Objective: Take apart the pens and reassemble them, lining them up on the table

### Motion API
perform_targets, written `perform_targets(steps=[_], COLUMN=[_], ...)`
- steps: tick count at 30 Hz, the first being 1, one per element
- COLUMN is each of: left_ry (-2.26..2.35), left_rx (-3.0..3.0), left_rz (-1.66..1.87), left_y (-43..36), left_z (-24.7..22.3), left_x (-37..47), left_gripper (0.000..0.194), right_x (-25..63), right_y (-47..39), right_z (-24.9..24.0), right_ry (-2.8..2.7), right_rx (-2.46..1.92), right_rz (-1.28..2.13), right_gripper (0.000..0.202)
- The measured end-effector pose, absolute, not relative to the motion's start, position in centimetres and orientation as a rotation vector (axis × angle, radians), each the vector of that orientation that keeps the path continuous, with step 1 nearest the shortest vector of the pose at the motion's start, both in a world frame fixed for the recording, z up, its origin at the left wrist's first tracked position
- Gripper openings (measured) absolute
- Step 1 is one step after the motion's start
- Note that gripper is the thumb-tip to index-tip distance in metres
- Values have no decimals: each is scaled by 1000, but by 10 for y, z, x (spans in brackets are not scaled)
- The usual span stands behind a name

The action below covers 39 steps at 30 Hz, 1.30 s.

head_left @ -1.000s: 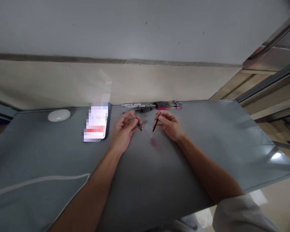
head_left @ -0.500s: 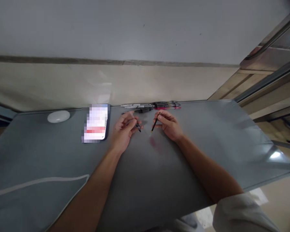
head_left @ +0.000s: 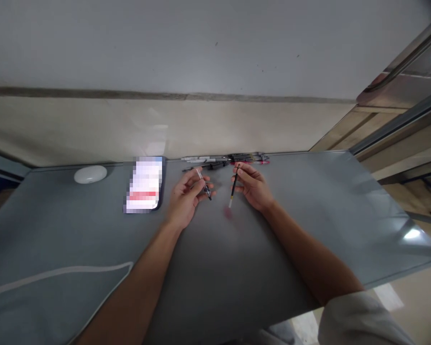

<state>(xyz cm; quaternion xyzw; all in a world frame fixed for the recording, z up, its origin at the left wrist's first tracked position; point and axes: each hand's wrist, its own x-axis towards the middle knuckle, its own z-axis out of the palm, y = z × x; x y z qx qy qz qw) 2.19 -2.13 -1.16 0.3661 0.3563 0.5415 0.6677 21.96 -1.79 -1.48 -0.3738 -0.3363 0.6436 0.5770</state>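
My left hand is closed on a clear pen barrel with a dark lower end, tilted down to the right. Across a small gap, my right hand pinches a pen refill near its upper end. The refill is slim and black, with a yellowish band and a pale clear lower section, and it points down toward the table. Behind both hands, a row of several pens and pen parts lies along the table's back edge, some white, some black, one reddish-pink.
A phone with a lit, blurred screen lies on the grey table left of my hands. Farther left is a white rounded case. A white cable crosses the front left. The wall rises directly behind the table.
The refill in my right hand has turned more upright, and its pale lower section shows more clearly. My left hand keeps hold of the barrel, nearly unmoved. The view has shifted slightly.
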Motion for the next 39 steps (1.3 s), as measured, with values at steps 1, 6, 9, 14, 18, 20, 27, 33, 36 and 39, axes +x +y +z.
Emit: perform_targets(steps=[1, 6, 9, 14, 18, 20, 27, 33, 36, 39], left_ry=[803, 791, 791, 831, 849, 851, 863, 808, 772, 763], left_rx=[831, 863, 890, 928, 955, 970, 983, 919, 872, 863], left_rz=[1219, 1213, 1210, 1205, 1205, 1202, 1207, 1221, 1243, 1249], left_y=[-21, -21, -21, -21, -21, -21, -21, -23, -25, -25], left_z=[-12, -14, -14, -15, -17, -19, -22, -14, -9, -9], left_x=[22, 21, 21, 21, 20, 20, 20, 22, 23, 23], left_gripper=[37, 37, 37, 37, 35, 34, 33, 33, 33, 33], right_x=[220, 220, 220, 219, 219, 218, 217, 216, 215, 215], right_y=[-18, -16, -16, -16, -16, -16, -16, -17, -19, -19], right_z=[-15, -18, -18, -17, -18, -18, -19, -17, -16, -16], right_ry=[-788, -791, -795, -799, -835, -856, -844, -847, -856, -873], right_rx=[-881, -896, -879, -896, -908, -921, -950, -936, -912, -879], right_rz=[1501, 1453, 1427, 1379, 1335, 1311, 1306, 1342, 1370, 1393], right_gripper=[25, 26, 24, 22, 20, 18, 19, 19, 18, 17])
